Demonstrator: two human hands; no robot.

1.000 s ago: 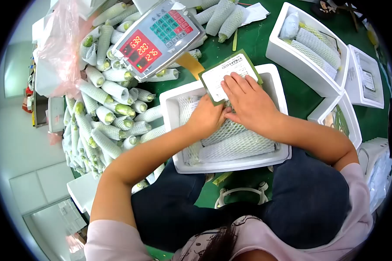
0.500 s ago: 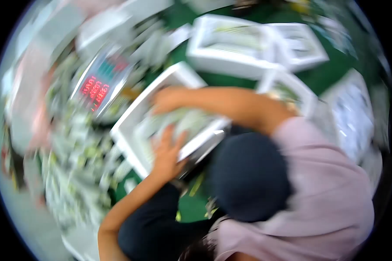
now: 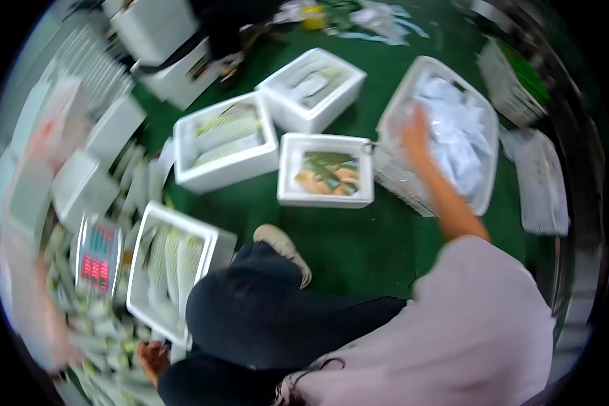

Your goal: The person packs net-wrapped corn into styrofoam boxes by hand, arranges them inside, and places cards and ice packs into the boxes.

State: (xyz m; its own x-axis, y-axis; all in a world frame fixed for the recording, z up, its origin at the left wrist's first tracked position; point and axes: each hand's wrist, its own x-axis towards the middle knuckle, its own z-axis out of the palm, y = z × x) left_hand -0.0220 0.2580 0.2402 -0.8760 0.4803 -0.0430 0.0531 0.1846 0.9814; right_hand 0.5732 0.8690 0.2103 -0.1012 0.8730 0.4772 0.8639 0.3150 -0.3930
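My right hand (image 3: 415,132) reaches over the left side of a white plastic crate (image 3: 387,159) full of crumpled bluish-white plastic bags (image 3: 453,125). Motion smears its fingers, so whether they hold anything is unclear. Low on the left, my left hand (image 3: 154,360) hangs beside my knee, by the lower corner of a white foam box (image 3: 213,254). Its fingers look loosely curled and apart, with nothing visible in them. Inside that box lie several long pale-green pieces of produce in white foam netting (image 3: 172,264).
Two foam boxes (image 3: 227,179) (image 3: 311,122) hold netted produce. A smaller foam box (image 3: 325,198) has a printed picture. Left are a scale (image 3: 98,257) with red digits and heaped netted produce (image 3: 108,345). Another person's foot (image 3: 230,66) shows at the top.
My right hand has left the foam box of produce and moved right to the crate of bags. My left hand has dropped from the box to beside my knee. The view has swung right.
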